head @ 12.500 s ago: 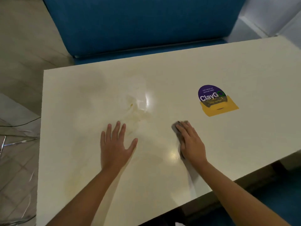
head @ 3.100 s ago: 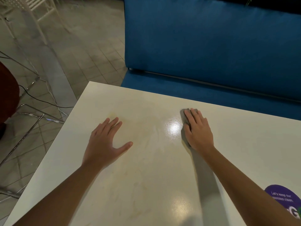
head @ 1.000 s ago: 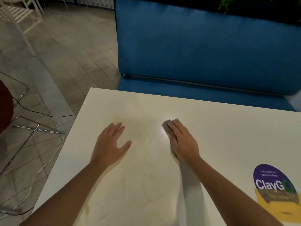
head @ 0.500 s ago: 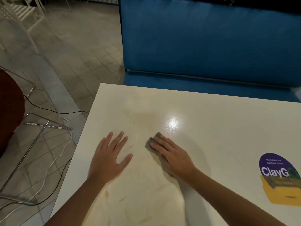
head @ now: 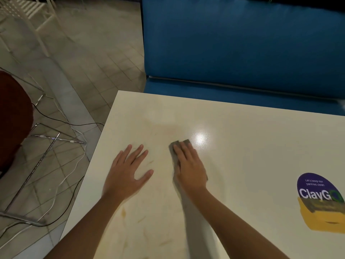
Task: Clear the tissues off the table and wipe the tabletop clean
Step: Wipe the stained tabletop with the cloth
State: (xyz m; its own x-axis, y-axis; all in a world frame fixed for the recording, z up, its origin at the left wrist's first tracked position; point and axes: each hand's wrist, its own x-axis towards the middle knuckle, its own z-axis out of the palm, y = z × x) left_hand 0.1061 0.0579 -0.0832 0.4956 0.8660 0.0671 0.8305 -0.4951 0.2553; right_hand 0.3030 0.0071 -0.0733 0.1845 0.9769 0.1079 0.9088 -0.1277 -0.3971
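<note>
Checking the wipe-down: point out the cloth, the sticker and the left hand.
cloth (head: 172, 153): head view, uncovered grey edge.
sticker (head: 315, 187): head view, purple upper part.
left hand (head: 127, 174): head view, back of the hand.

Bench (head: 242, 40): blue, upper right.
Sticker (head: 319, 200): purple-yellow "ClayGo", right edge.
Cables (head: 61, 120): tiled floor, left.

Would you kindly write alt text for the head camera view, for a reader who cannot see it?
The right hand presses a grey cloth flat on a stained cream table; the left hand rests open beside it. A blue bench stands behind.
</note>
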